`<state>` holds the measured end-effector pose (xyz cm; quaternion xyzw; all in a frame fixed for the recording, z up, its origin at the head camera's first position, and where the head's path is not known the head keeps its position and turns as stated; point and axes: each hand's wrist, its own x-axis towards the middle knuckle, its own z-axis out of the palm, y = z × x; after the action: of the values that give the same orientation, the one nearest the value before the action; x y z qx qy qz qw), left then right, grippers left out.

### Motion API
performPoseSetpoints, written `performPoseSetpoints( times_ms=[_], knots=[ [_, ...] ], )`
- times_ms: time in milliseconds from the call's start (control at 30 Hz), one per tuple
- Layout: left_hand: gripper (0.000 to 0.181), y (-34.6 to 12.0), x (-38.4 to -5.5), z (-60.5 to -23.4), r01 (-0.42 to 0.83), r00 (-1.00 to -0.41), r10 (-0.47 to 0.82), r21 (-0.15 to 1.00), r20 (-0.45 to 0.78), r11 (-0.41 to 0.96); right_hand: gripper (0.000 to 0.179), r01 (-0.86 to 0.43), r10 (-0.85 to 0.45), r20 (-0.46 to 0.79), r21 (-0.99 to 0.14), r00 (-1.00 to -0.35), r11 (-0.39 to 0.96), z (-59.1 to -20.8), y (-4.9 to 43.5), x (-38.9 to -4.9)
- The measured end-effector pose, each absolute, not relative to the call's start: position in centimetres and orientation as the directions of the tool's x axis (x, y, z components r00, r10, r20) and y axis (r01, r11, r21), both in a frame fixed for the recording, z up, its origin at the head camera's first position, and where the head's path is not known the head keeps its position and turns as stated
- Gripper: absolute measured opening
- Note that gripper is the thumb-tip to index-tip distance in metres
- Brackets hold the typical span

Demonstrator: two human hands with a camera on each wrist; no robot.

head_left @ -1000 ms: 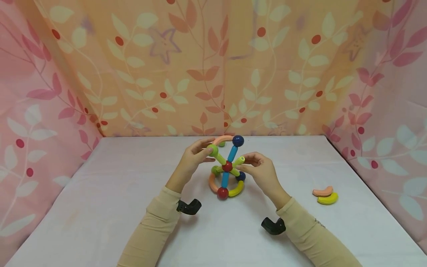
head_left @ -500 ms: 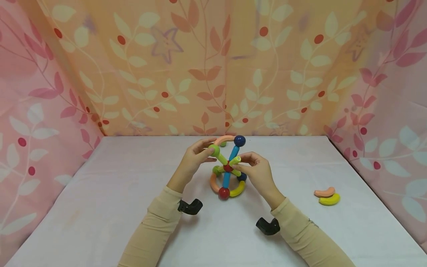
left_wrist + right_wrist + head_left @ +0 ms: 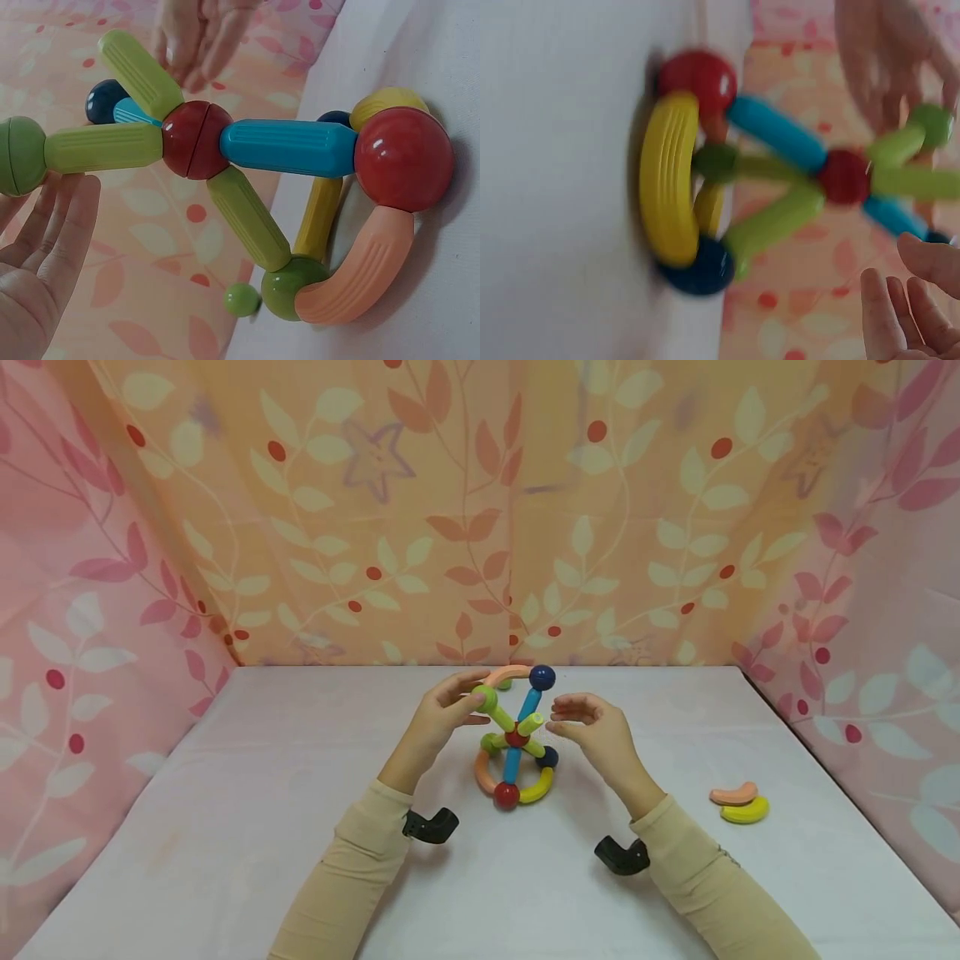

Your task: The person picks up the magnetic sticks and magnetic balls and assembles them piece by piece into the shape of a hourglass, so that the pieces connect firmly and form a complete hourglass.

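A magnetic stick-and-ball toy stands on the white table, built round a central red ball (image 3: 517,735). Its base is a ring of balls with peach and yellow curved sticks (image 3: 669,180). Blue sticks (image 3: 289,146) and light green sticks (image 3: 105,148) radiate from the centre. My left hand (image 3: 442,710) pinches the green ball (image 3: 485,698) at the upper left between thumb and fingers. A dark blue ball (image 3: 542,677) tops the upper blue stick, joined to a peach curved stick (image 3: 510,674). Beside the free-ended green stick (image 3: 531,723), my right hand (image 3: 600,727) holds nothing, fingers loosely extended.
A loose peach curved stick (image 3: 735,793) and a yellow curved stick (image 3: 745,811) lie together at the right. A small green ball (image 3: 242,299) sits on the table behind the toy. Patterned curtains (image 3: 480,510) enclose the back and sides.
My right hand moved in to the free-ended green stick, then drew back to the right. That stick now points less to the right. My left hand stays at the green ball.
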<state>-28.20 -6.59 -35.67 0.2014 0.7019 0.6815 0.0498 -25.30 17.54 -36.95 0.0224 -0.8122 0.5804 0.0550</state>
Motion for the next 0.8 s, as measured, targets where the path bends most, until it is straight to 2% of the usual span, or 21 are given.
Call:
performPoseSetpoints(
  times_ms=[200, 400, 500, 800],
  knots=[
    [0.041, -6.6, -28.2, -35.8, 0.230, -0.912, 0.347, 0.973, 0.218, -0.009, 0.054, -0.027, 0.002, 0.031, -0.893, -1.000, 0.449, -37.8, 19.4, -31.4],
    [0.041, -6.7, -28.0, -35.8, 0.233, -0.908, 0.356, 0.972, 0.220, -0.006, 0.055, -0.095, -0.112, 0.039, -0.825, -0.993, 0.558, -39.0, 19.1, -36.6],
    [0.041, -6.7, -28.1, -35.9, 0.230, -0.907, 0.362, 0.973, 0.216, -0.005, 0.055, -0.109, -0.160, 0.021, -0.816, -0.987, 0.568, -39.4, 18.6, -38.0],
    [0.041, -6.7, -28.2, -35.8, 0.228, -0.904, 0.367, 0.973, 0.220, -0.020, 0.062, -0.295, -0.386, 0.059, -0.753, -0.921, 0.588, -39.3, 17.5, -40.2]
  ],
)
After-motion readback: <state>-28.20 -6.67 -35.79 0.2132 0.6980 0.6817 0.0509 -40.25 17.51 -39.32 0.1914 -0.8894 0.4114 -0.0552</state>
